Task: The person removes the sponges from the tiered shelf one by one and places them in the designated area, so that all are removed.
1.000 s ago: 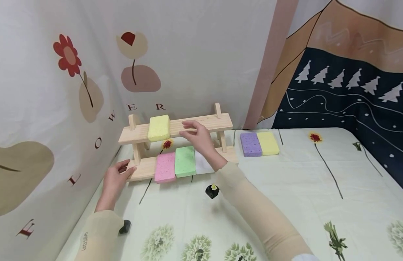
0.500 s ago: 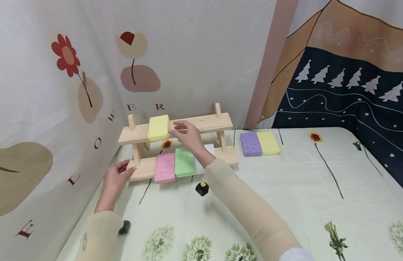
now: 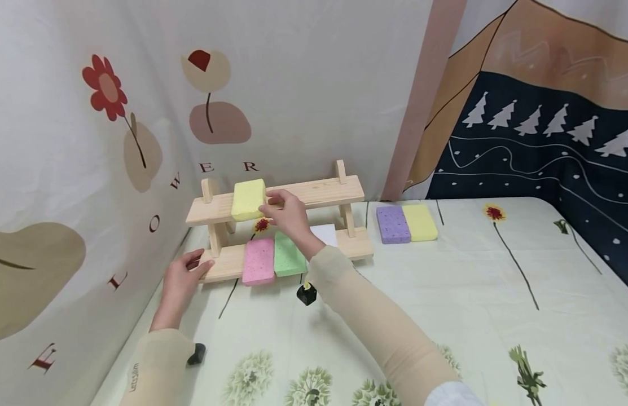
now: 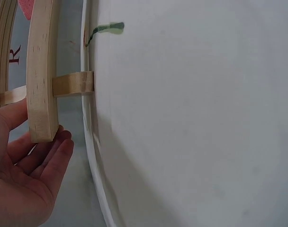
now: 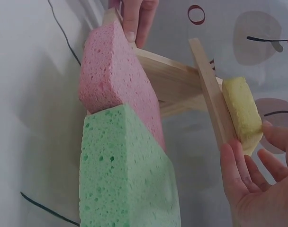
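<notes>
A two-tier wooden rack [image 3: 314, 194] stands against the wall cloth. On its upper board lies a yellow sponge [image 3: 249, 199]. My right hand [image 3: 289, 219] is at that sponge's right edge, its fingertips touching it, as the right wrist view shows with the sponge [image 5: 242, 109]. My left hand [image 3: 179, 282] grips the left end of the lower board, thumb above and fingers below; in the left wrist view the board end [image 4: 41, 113] sits between them. The lower board carries a pink sponge [image 3: 259, 260], a green sponge [image 3: 288, 256] and a white piece [image 3: 325, 234], partly hidden by my right arm.
A purple sponge [image 3: 393, 224] and another yellow sponge [image 3: 420, 222] lie side by side on the flower-print tablecloth [image 3: 471, 282], right of the rack. Wall cloths [image 3: 314, 96] rise close behind and to the left of the rack.
My right hand has moved left along the upper board to the yellow sponge's right edge. My left hand stays on the lower board's end. The sponges keep their places.
</notes>
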